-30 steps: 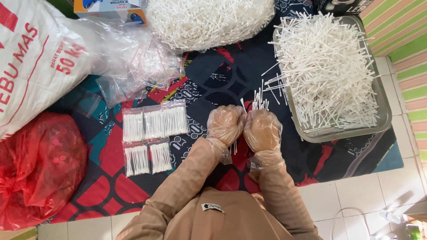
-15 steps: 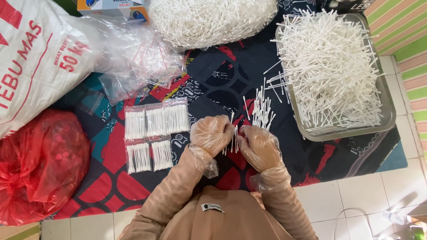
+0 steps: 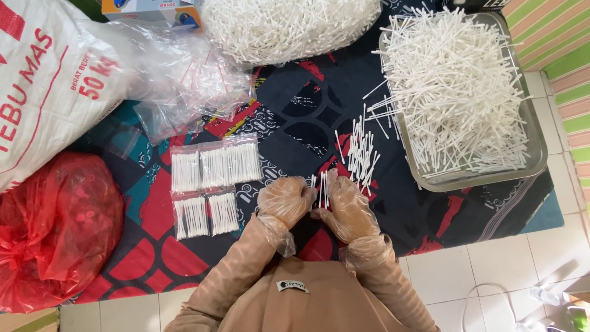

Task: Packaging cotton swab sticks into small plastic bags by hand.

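Both my hands wear thin clear plastic gloves. My left hand (image 3: 284, 201) and my right hand (image 3: 348, 206) are pressed together around a small upright bundle of white cotton swabs (image 3: 321, 187). Just beyond the right hand lies a loose pile of swabs (image 3: 361, 155) on the patterned mat (image 3: 295, 117). To the left of my left hand lie several filled clear packets of swabs (image 3: 212, 184) in two rows.
A clear tray (image 3: 534, 161) heaped with white swabs stands at the right. A large bag of swabs (image 3: 289, 24) lies at the top. Empty plastic bags (image 3: 184, 92), a white sack (image 3: 43, 80) and a red bag (image 3: 55, 227) are at the left. White floor tiles (image 3: 491, 270) lie near me.
My hands drew back from the loose pile and closed around a small bundle of swabs, holding it upright between them. The view shifted slightly.
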